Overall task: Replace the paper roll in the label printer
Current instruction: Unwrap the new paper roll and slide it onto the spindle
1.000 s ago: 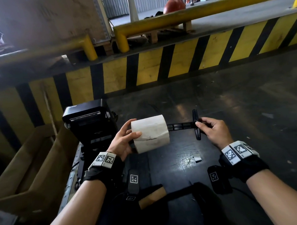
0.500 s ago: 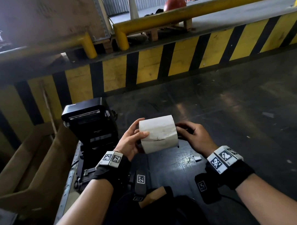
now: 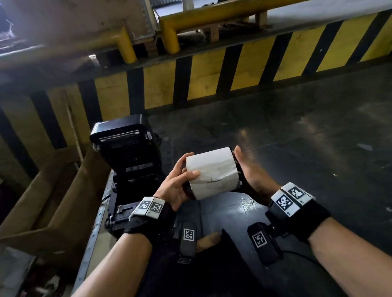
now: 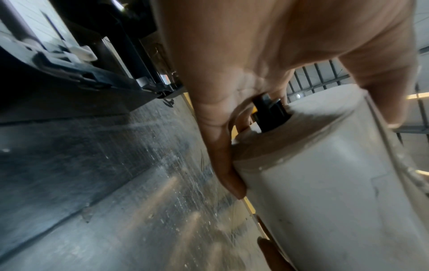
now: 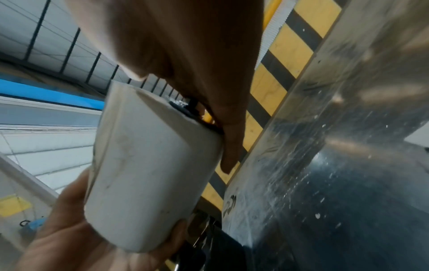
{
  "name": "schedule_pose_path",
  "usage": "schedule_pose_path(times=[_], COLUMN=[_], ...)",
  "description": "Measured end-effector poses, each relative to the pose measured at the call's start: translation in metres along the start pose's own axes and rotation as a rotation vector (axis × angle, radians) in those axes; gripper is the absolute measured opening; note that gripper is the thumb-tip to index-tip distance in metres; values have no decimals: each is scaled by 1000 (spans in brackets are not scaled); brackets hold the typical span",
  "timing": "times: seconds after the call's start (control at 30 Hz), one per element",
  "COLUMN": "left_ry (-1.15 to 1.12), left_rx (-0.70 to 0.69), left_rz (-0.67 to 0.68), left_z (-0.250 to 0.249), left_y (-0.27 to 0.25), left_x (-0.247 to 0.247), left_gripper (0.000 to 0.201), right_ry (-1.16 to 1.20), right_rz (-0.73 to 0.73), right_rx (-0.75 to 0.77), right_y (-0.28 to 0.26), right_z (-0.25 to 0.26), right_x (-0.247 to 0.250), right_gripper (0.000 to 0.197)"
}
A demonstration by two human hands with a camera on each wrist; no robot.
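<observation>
Both hands hold the paper roll (image 3: 212, 173) between them above the table (image 3: 237, 210), axis running left-right: left hand (image 3: 176, 185) fingers curl around its left end, right hand (image 3: 250, 173) presses flat against its right. The open label printer (image 3: 126, 150) stands beyond, nearer the left hand.

Paper roll (image 3: 212, 173): white, fat cylinder, axis lying roughly left-right, centre of the head view, held off the dark surface. Outer wrap scuffed, with a crease line. Black spindle (image 4: 269, 111) pokes out of its core at the end.

Label printer (image 3: 126, 150): black, lid raised, standing left of centre, just beyond and left of the roll; apart from it.
</observation>
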State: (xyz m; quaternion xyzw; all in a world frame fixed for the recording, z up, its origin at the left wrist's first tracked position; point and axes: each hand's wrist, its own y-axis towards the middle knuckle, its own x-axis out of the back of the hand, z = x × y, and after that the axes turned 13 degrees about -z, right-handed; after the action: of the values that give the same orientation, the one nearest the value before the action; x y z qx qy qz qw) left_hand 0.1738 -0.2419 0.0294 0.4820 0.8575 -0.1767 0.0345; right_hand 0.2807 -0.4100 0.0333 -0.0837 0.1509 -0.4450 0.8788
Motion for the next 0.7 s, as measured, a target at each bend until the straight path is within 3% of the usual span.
schedule_pose_path(times=[0.23, 0.43, 0.53, 0.6, 0.7], left_ry=[-66, 53, 265, 597, 1094], left_rx=[50, 69, 75, -51, -74], left_rz=[-70, -143, -304, -456, -451], left_z=[24, 46, 62, 80, 111], left_y=[-22, -31, -31, -32, -39], left_x=[15, 28, 46, 65, 88], left_gripper=[73, 62, 41, 38, 46], right_ry=[34, 20, 23, 26, 37], right_rz=[-108, -151, -173, -193, -205], right_rx=[42, -101, -175, -205, -223], right_y=[-12, -13, -11, -9, -9], right_z=[-19, -42, -51, -53, -56], right_x=[-26, -20, -7, 3, 13], right_gripper=[18, 11, 16, 23, 21])
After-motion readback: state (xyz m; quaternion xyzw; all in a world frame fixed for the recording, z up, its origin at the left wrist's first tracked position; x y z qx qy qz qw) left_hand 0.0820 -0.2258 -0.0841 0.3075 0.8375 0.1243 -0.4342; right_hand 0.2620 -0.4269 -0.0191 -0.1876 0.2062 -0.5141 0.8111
